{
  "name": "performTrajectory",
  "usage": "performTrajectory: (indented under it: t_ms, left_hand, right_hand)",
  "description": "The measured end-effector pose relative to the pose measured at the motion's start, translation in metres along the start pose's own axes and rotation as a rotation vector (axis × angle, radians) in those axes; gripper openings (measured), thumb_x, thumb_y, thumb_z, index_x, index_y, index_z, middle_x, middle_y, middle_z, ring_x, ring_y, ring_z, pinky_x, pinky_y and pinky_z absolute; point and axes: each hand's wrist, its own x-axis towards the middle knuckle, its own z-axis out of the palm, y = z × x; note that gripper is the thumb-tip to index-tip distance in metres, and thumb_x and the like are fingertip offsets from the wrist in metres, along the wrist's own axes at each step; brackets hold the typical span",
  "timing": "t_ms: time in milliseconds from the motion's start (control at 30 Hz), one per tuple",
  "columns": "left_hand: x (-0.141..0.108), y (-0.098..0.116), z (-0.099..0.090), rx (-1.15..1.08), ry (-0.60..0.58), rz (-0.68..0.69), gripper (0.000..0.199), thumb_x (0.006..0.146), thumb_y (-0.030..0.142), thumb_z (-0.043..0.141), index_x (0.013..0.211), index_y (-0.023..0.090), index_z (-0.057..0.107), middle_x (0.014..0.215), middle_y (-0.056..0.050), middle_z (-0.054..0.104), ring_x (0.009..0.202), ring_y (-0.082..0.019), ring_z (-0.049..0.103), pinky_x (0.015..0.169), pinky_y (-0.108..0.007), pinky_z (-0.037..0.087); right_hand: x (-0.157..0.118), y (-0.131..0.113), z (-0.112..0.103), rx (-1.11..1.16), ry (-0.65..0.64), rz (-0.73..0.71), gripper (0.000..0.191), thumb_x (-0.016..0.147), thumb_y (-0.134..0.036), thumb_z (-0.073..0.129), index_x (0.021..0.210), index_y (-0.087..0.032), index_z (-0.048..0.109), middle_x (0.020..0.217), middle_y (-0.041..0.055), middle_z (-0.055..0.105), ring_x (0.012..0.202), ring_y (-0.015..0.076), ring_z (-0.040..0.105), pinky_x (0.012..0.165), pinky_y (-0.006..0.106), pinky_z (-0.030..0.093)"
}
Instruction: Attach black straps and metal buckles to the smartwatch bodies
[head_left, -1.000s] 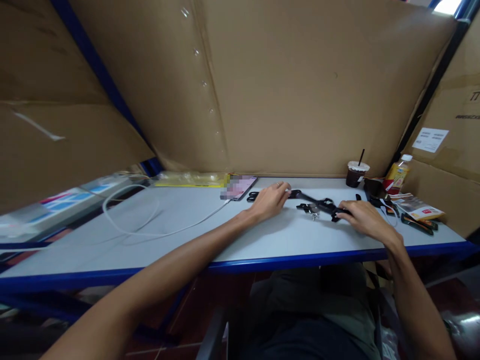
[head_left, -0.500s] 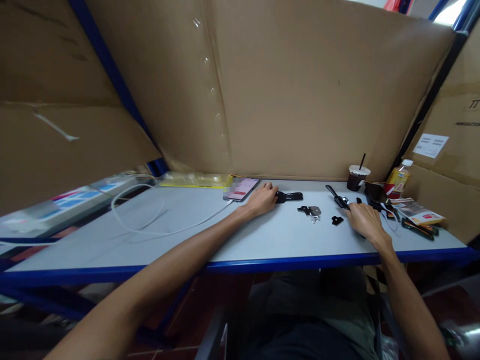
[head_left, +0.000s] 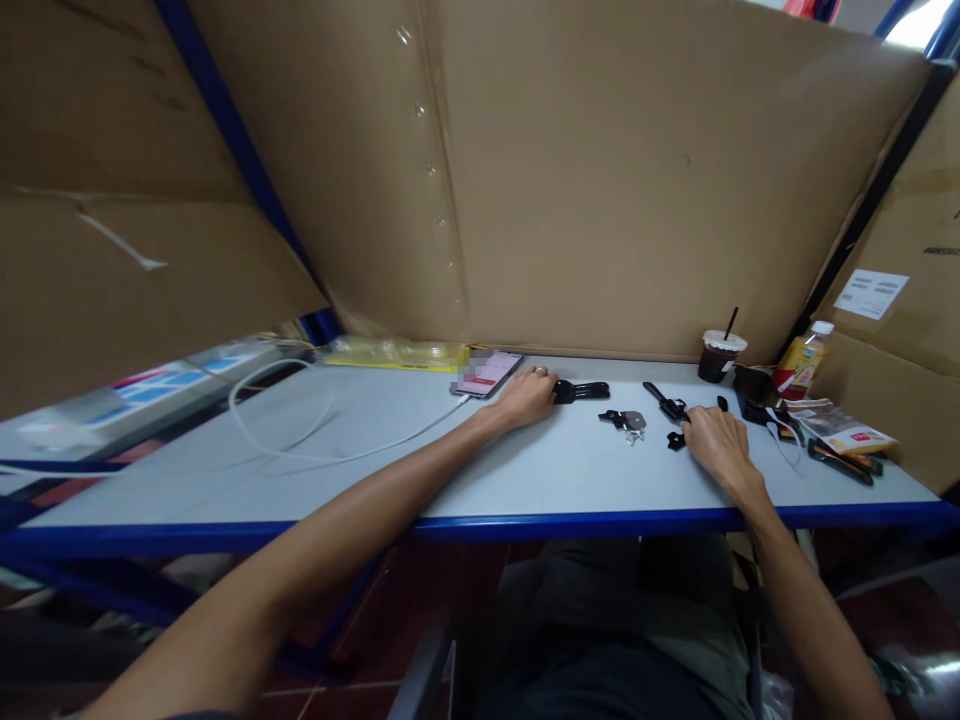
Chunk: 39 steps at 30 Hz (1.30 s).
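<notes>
My left hand rests on the table with its fingers curled over the near end of a flat black piece with two strap-like prongs. My right hand is closed round the lower part of a black watch-like thing with a strap, which points up and left from my fingers. Just left of that hand lies a small black plate. Between my hands sit a black part, a grey rounded disc and some tiny silvery pieces. My fingertips are mostly hidden.
Beside my left hand lies a phone on a white cable. At the right stand a lidded cup with straw and a bottle, near a packet and dark-handled tools. Cardboard walls the back.
My right hand has shifted slightly left and nearer the small black plate, still gripping the watch-like thing. My left hand has stayed in place. The view has turned a little.
</notes>
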Motion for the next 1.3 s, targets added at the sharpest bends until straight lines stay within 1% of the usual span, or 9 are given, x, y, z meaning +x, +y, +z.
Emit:
performTrajectory:
  t_ms: [133,333,533,633,833,1000,1133,1233,1300]
  left_hand:
    - [-0.003,0.006,-0.002,-0.037,-0.003,-0.007,0.034,0.097,0.026,0.053,0.126,0.017,0.067,0.124,-0.015,0.063,0.116,-0.029,0.061,0.096,-0.037,0.05]
    - [-0.012,0.018,-0.01,-0.033,-0.038,0.03,0.033,0.096,0.026,0.054,0.126,0.018,0.067,0.122,-0.015,0.065,0.11,-0.03,0.065,0.091,-0.038,0.051]
    - [-0.017,0.027,-0.011,-0.07,-0.072,0.055,0.029,0.098,0.032,0.056,0.122,0.018,0.061,0.123,-0.016,0.067,0.102,-0.03,0.069,0.081,-0.037,0.05]
    - [-0.018,0.031,-0.011,-0.117,-0.087,0.04,0.03,0.097,0.031,0.057,0.124,0.018,0.055,0.114,-0.015,0.07,0.096,-0.029,0.07,0.079,-0.036,0.048]
    - [-0.017,0.03,-0.005,-0.192,-0.047,0.058,0.032,0.095,0.027,0.057,0.126,0.02,0.052,0.103,-0.012,0.072,0.091,-0.03,0.068,0.076,-0.035,0.045]
    - [-0.012,0.027,0.009,-0.408,0.027,0.081,0.029,0.093,0.03,0.061,0.12,0.02,0.057,0.095,-0.007,0.069,0.086,-0.025,0.063,0.074,-0.033,0.041]
    - [-0.016,0.035,0.007,-0.579,0.048,0.187,0.025,0.091,0.031,0.063,0.113,0.019,0.061,0.085,-0.002,0.066,0.076,-0.019,0.057,0.068,-0.029,0.037]
    - [-0.025,0.047,-0.002,-0.642,-0.046,0.342,0.022,0.09,0.031,0.064,0.11,0.019,0.064,0.079,0.0,0.063,0.07,-0.015,0.053,0.066,-0.028,0.035]
    - [-0.032,0.056,-0.009,-0.644,-0.093,0.426,0.023,0.088,0.031,0.068,0.107,0.019,0.067,0.081,0.0,0.064,0.071,-0.015,0.053,0.067,-0.028,0.036]
  right_hand:
    - [0.005,0.002,0.006,-0.017,0.01,0.04,0.035,0.105,-0.027,0.045,0.111,-0.011,0.075,0.111,0.0235,0.074,0.104,0.0322,0.072,0.081,0.036,0.047]
    - [0.01,0.009,0.014,-0.006,-0.019,0.062,0.034,0.105,-0.028,0.045,0.117,-0.012,0.072,0.118,0.0211,0.073,0.11,0.0316,0.07,0.085,0.035,0.047]
    - [0.009,0.012,0.007,0.058,0.033,0.057,0.034,0.103,-0.027,0.046,0.116,-0.014,0.075,0.119,0.02,0.073,0.106,0.0322,0.071,0.081,0.036,0.047]
    - [0.007,0.022,-0.001,0.151,0.067,-0.012,0.032,0.1,-0.027,0.051,0.117,-0.019,0.076,0.113,0.0152,0.077,0.105,0.0308,0.07,0.079,0.034,0.047]
    - [0.005,0.038,-0.004,0.257,0.069,-0.278,0.028,0.09,-0.022,0.065,0.114,-0.025,0.078,0.104,0.0059,0.077,0.097,0.0241,0.069,0.076,0.029,0.044]
    - [0.007,0.034,-0.001,0.265,0.089,-0.291,0.027,0.091,-0.024,0.063,0.113,-0.025,0.079,0.102,0.0066,0.076,0.092,0.0227,0.068,0.073,0.028,0.042]
    - [0.009,0.037,0.0,0.238,0.069,-0.273,0.029,0.092,-0.024,0.061,0.115,-0.024,0.078,0.103,0.0076,0.075,0.093,0.0242,0.067,0.073,0.029,0.042]
    - [0.011,0.041,0.004,0.241,0.033,-0.311,0.034,0.09,-0.023,0.062,0.122,-0.024,0.076,0.104,0.0089,0.074,0.096,0.0256,0.067,0.077,0.03,0.043]
    - [0.012,0.042,0.008,0.264,0.0,-0.354,0.039,0.089,-0.022,0.064,0.126,-0.025,0.075,0.105,0.0088,0.074,0.098,0.026,0.067,0.081,0.03,0.044]
